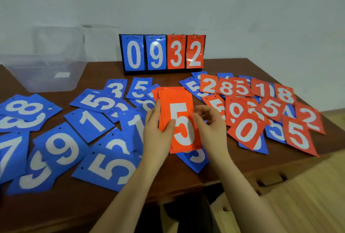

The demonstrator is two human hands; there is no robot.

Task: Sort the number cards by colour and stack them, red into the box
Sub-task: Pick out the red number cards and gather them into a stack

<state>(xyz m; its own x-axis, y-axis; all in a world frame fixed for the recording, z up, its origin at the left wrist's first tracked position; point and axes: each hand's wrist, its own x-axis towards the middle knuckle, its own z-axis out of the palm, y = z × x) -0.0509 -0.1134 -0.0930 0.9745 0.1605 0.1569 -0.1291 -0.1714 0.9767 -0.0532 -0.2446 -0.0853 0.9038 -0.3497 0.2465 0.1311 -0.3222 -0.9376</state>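
The left hand (pixel 155 135) gripped the red card stack (pixel 179 118), thumb across its face. The right hand's (pixel 211 126) fingers (pixel 200 120) curled against the stack's right edge, loose red cards (pixel 261 109) beyond them.

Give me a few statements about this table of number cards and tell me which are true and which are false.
1. The left hand holds a stack of red cards with a 5 on top. True.
2. The scoreboard stand at the back reads 0, 9, 3, 2. True.
3. The clear plastic box is already full of red cards. False: no red cards show in it, only a pale patch on its bottom.
4. The loose blue cards lie mostly to the right. False: they lie mostly to the left, and the loose red cards to the right.
5. The right hand is beside the stack's right edge. True.
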